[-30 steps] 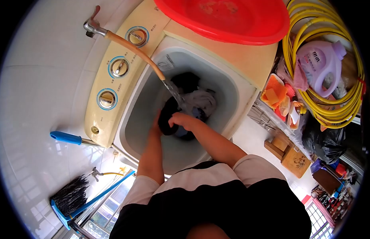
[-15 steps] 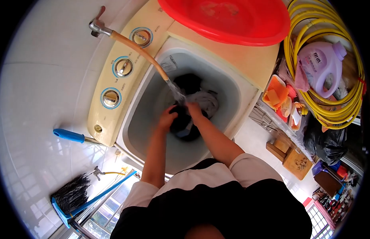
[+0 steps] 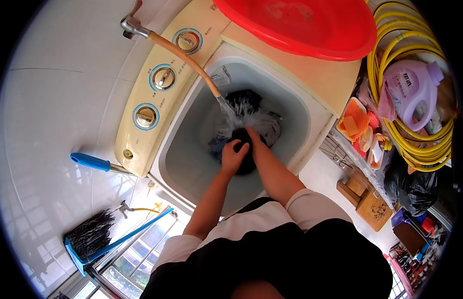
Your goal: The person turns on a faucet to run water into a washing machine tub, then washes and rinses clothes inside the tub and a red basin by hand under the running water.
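Note:
Inside the grey washing machine tub (image 3: 178,149), both my hands are closed on a black garment (image 3: 245,165). My left hand (image 3: 233,156) grips its near left side, with the thumb up. My right hand (image 3: 255,139) holds the far right side, its fingers partly hidden by the cloth. Water (image 3: 228,112) pours from an orange-brown hose (image 3: 189,62) and splashes just beyond my hands. A grey garment (image 3: 267,124) and another dark garment (image 3: 244,97) lie wet in the tub behind the held one.
A red basin (image 3: 306,30) sits on the machine's lid side. Three dials line the control panel (image 3: 133,94) at left, near the metal tap (image 3: 132,26). At right are a coiled yellow hose (image 3: 386,30), a purple detergent bottle (image 3: 408,84) and orange baskets (image 3: 355,117).
My hands have drawn closer together, bringing the black garment nearer to me and out from under the stream. Water now splashes more widely over the other clothes. The view has shifted slightly.

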`<state>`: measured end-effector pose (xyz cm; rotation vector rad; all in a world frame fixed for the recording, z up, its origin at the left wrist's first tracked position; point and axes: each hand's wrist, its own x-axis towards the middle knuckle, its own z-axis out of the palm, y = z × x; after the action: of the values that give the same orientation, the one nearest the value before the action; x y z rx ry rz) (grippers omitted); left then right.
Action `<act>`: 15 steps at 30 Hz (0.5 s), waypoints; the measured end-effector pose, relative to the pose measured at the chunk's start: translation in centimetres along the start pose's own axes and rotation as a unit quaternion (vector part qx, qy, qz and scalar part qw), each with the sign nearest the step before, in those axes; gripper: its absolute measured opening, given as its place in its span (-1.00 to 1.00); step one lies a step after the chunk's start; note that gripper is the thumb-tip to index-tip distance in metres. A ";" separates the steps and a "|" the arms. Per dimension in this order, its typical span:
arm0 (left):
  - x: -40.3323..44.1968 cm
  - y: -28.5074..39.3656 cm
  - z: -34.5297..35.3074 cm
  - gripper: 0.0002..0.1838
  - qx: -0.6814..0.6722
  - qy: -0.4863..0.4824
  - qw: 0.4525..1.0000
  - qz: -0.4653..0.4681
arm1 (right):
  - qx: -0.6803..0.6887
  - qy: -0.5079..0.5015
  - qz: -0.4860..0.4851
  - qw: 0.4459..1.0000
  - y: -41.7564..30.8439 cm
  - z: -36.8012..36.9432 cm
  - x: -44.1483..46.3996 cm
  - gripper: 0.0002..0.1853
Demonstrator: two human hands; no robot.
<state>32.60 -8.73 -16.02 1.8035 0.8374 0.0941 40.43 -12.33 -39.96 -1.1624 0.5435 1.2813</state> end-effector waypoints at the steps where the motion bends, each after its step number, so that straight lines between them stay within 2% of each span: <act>1: 0.4 -0.5 0.1 -0.58 0.001 0.000 1.000 -0.001 | 0.019 0.004 0.007 1.000 -0.7 1.0 -1.5 -0.62; 3: 1.5 -1.8 0.1 -0.58 0.036 0.065 0.997 0.025 | 0.092 0.029 0.034 0.995 -2.6 2.6 -6.0 -0.59; 4: 2.2 -2.4 -0.3 -0.58 0.006 0.018 0.999 -0.036 | 0.118 0.050 0.043 0.991 -3.9 3.7 -8.7 -0.58; 7: 5.0 -7.8 -0.6 -0.59 0.024 0.036 0.998 -0.040 | 0.120 0.133 0.045 0.983 -6.0 6.3 -13.9 -0.53; 8: 5.5 -8.1 -0.6 -0.61 0.062 0.042 0.996 -0.040 | 0.109 0.191 0.041 0.975 -6.4 6.4 -14.2 -0.48; 12: 6.6 -8.8 -1.4 -0.65 0.000 0.030 0.997 -0.076 | 0.110 0.237 0.010 0.965 -7.2 5.0 -14.0 -0.37; 14: 7.7 -11.7 -2.7 -0.66 0.128 0.024 0.987 0.091 | 0.089 0.252 -0.028 0.963 -8.2 4.8 -14.7 -0.13; 15: 7.8 -12.3 -2.8 -0.66 0.129 0.023 0.987 0.092 | 0.091 0.253 -0.029 0.963 -8.1 4.5 -14.5 -0.13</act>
<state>31.11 -0.01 -27.93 2.1279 0.7395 0.1522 42.74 -13.84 -22.96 -1.3414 0.9729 0.8579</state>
